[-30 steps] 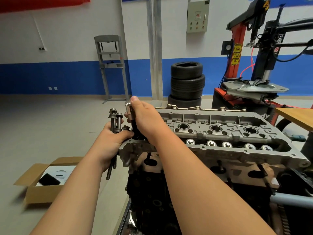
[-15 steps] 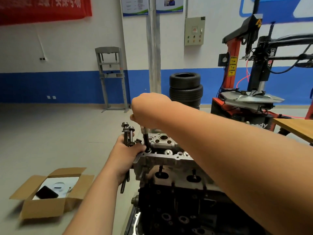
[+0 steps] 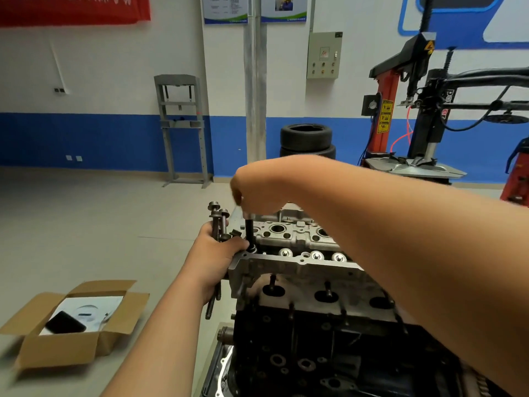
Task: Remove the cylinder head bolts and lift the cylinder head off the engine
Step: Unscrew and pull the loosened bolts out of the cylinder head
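Closest in is the black engine block point(image 3: 329, 353), filling the bottom right of the view. The cylinder head point(image 3: 300, 270) sits on top of it, bare aluminium with the valve gear in plain sight, so it's not lifted off yet. Both bare forearms come in from the bottom, and the right one crosses over most of the head.

The left grip point(image 3: 213, 263) is right up against the left end of the head, fingers wrapped tight round a bundle of bolts point(image 3: 219, 222). Flanged heads stick up above the fist and threaded ends poke out underneath. I can't count them for sure, but at least two heads show.

The right grip point(image 3: 257, 190) is just above the head's near left corner, fingers curled down round the top of a single bolt point(image 3: 249, 230). That one stands upright with its lower end at the hole in that corner, and most of the dark shank is out in the open.

Down on the floor point(image 3: 86, 224) to the left is an open cardboard box point(image 3: 57, 351) with white paper and a flat black thing point(image 3: 65, 322) inside.

Further back along the blue-and-white wall there's a grey press frame point(image 3: 181, 127), a stack of tyres point(image 3: 306, 138) behind the right grip, a red and black tyre changer point(image 3: 429, 118) off to the right, and a pale control box point(image 3: 324, 54) up on the wall.
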